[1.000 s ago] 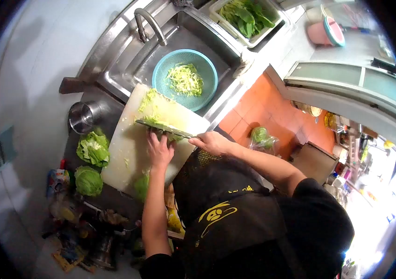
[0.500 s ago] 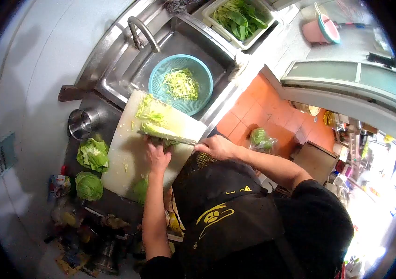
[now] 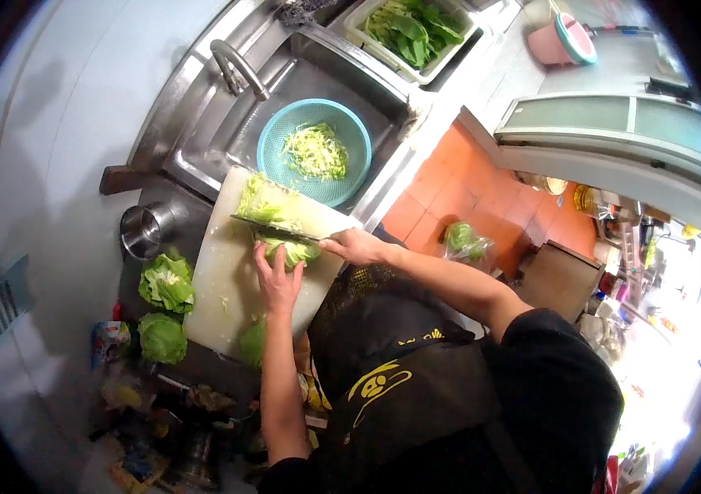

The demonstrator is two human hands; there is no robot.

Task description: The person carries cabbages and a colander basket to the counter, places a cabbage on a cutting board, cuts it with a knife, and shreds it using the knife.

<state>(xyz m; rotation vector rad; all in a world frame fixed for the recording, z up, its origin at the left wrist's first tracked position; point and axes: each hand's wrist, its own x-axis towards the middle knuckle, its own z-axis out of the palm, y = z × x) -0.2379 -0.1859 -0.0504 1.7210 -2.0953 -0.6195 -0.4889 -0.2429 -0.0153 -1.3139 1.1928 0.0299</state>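
Note:
My right hand (image 3: pixel 355 245) grips the handle of a kitchen knife (image 3: pixel 272 228), whose blade lies across the upper part of a white cutting board (image 3: pixel 214 300). On the near side of the blade, my left hand (image 3: pixel 279 284) holds a piece of green cabbage (image 3: pixel 294 253) against the board, fingers curved over it. Shredded cabbage (image 3: pixel 261 200) lies beyond the blade. Another green piece (image 3: pixel 252 342) sits at the board's near edge, partly behind my left forearm. A cut head of cabbage (image 3: pixel 167 282) and a rounder cabbage (image 3: pixel 163 337) stand left of the board.
A blue colander (image 3: pixel 356 177) with shredded cabbage stands in the steel sink (image 3: pixel 317 66), under a curved faucet (image 3: pixel 235 66). A metal container (image 3: pixel 146 230) is left of the board. Leafy greens fill a white bin (image 3: pixel 356 29) at the top. A bagged cabbage (image 3: pixel 462 239) rests on the floor.
The knife and right hand have shifted up and left. My left fingers have spread over the cabbage piece, which now shows more on the near side of the blade. The view has moved slightly.

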